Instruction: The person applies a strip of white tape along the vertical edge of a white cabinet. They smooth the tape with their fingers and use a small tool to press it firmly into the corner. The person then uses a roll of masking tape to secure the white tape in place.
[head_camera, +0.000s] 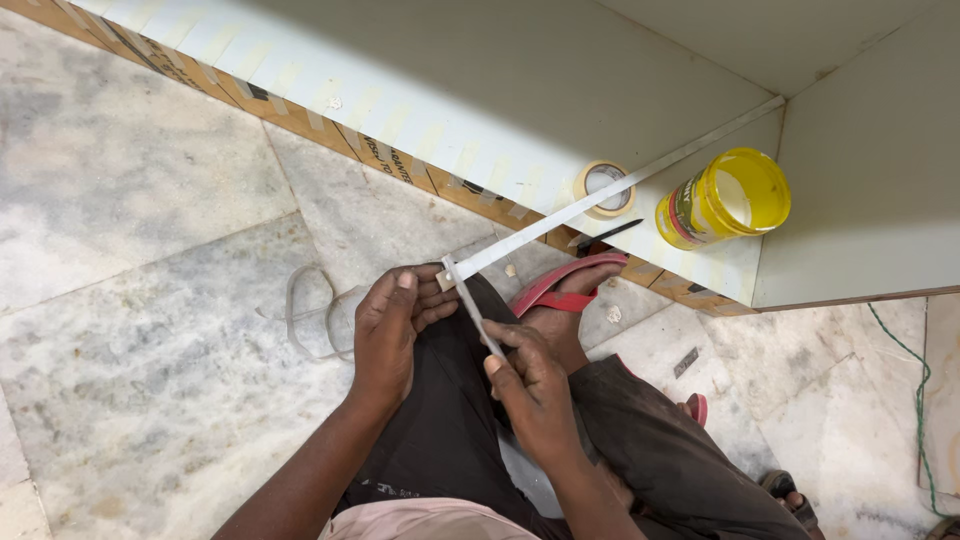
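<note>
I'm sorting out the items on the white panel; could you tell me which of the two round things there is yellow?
The plastic jar lying on its side is yellow; the tape roll left of it is beige.

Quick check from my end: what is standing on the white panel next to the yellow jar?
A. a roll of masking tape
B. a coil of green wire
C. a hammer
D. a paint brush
A: a roll of masking tape sits on the white panel just left of the yellow jar, with the long white strip crossing over it.
</note>
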